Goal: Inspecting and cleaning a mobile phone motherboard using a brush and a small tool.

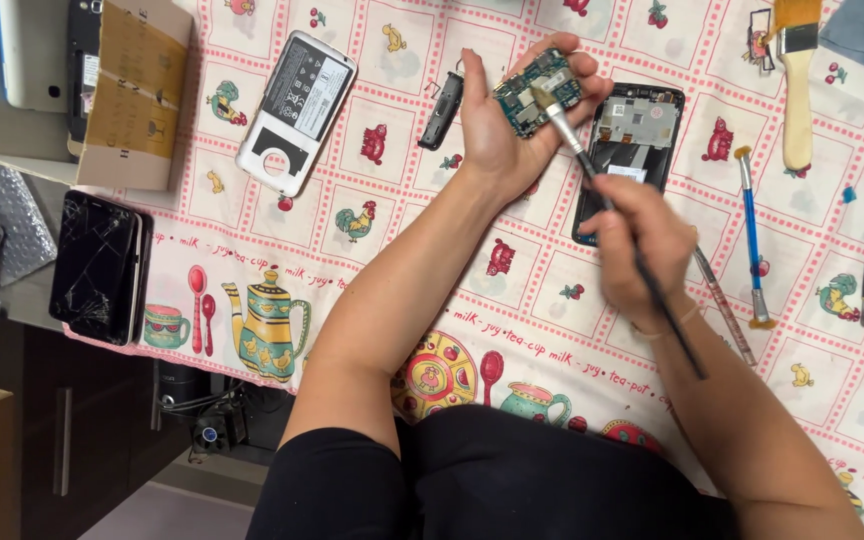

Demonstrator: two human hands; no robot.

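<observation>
Above the desk (pixel 252 240), the left hand (pixel 500 135) cradles a circuit board (pixel 537 92); the right hand (pixel 642 245) grips a thin brush (pixel 592 175) touching it.

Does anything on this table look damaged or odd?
Yes. The black phone at the table's left edge has a cracked screen, with fracture lines across the glass. Near the left hand, which holds a circuit board, a dismantled phone frame lies open.

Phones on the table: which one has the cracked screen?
The black phone with the cracked glass screen at the table's left edge. The white phone lies back-open; the black phone frame shows bare insides.
</observation>
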